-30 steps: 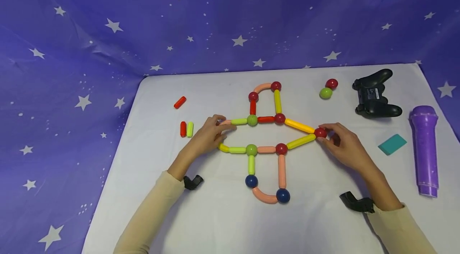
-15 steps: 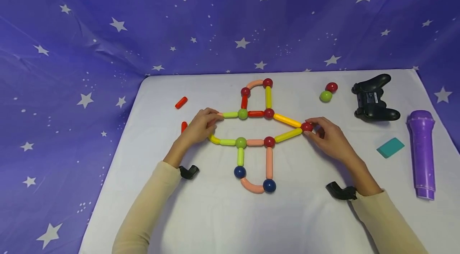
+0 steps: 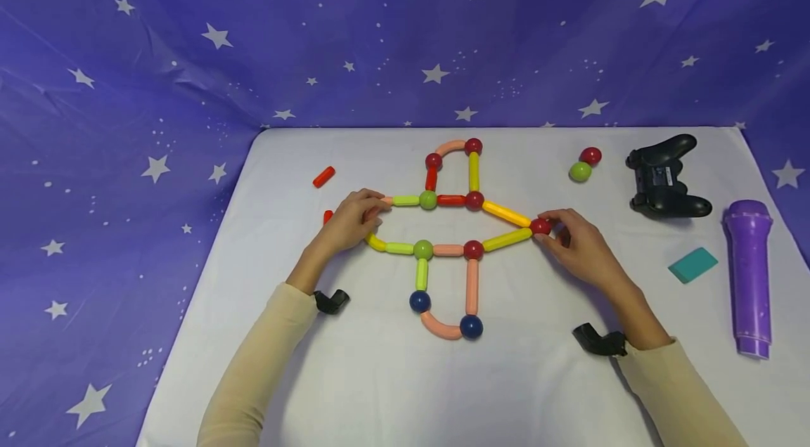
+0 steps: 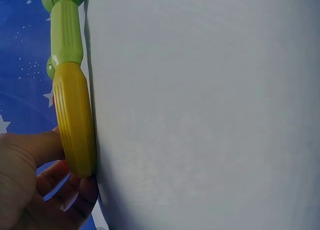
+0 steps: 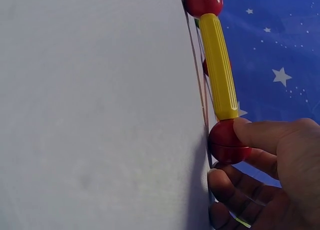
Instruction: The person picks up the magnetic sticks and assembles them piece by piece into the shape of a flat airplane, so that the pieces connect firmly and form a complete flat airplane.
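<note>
A fish-like outline of magnetic sticks and balls lies flat on the white table. Its right tip is a red ball (image 3: 540, 227), pinched between thumb and fingers of my right hand (image 3: 585, 248); a yellow stick (image 5: 219, 67) runs from it in the right wrist view. At the left end my left hand (image 3: 348, 220) holds the curved yellow stick (image 4: 75, 120), thumb behind it and fingers at its lower end. A pink stick (image 3: 387, 200) shows at its upper fingertips, mostly hidden. Two loops jut from the body, the near one with blue balls (image 3: 471, 327).
Loose red sticks (image 3: 324, 176) lie left of the outline, one partly behind the left hand. A loose green ball (image 3: 580, 171) and red ball (image 3: 591, 156) sit at the back right, near a black game controller (image 3: 664, 176), a teal block (image 3: 692, 265) and a purple microphone-shaped object (image 3: 749, 278).
Both hands and the whole outline have shifted left and slightly toward the back, mostly in the first half second. The left hand now covers the loose short green stick.
</note>
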A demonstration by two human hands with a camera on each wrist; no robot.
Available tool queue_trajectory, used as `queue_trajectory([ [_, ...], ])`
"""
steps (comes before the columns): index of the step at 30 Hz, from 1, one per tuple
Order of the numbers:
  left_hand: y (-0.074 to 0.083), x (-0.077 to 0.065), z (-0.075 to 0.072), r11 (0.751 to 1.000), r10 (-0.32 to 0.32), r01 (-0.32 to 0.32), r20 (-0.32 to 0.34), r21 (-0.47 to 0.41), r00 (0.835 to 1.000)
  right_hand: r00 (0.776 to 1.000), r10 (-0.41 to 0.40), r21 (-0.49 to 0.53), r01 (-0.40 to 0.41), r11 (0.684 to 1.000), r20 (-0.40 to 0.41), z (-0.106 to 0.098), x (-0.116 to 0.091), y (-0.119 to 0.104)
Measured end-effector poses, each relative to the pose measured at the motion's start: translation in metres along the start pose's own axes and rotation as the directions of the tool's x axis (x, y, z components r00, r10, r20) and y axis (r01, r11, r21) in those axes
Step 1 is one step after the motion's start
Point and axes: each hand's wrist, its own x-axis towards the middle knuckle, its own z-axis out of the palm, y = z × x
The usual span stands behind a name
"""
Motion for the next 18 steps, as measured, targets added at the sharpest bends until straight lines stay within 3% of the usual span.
queue_trajectory([
  [5, -0.001, -0.002, -0.001, 1.000, 0.016, -0.015, -0.004, 0.007, 1.000, 1.000, -0.010, 0.006, 0.010, 1.000, -0.007, 0.002, -0.001, 0.002],
  [9, -0.008, -0.013, -0.013, 1.000, 0.024, -0.022, -0.089, 0.015, 0.996, 1.000, 0.006, 0.011, -0.006, 1.000, 0.002, 0.003, -0.002, 0.003],
  [13, -0.025, -0.032, -0.033, 0.998, -0.052, 0.058, -0.231, 0.019, 0.971, 1.000, 0.025, 0.019, -0.025, 1.000, -0.005, 0.002, -0.002, 0.004],
  [15, -0.034, -0.042, -0.041, 0.994, -0.100, 0.109, -0.256, 0.022, 0.961, 1.000, 0.025, 0.025, -0.024, 0.999, -0.013, 0.001, -0.003, 0.004],
  [18, -0.045, -0.051, -0.044, 0.985, -0.155, 0.169, -0.234, 0.043, 0.960, 1.000, 0.016, 0.030, -0.016, 0.999, -0.017, 0.000, -0.004, 0.006],
])
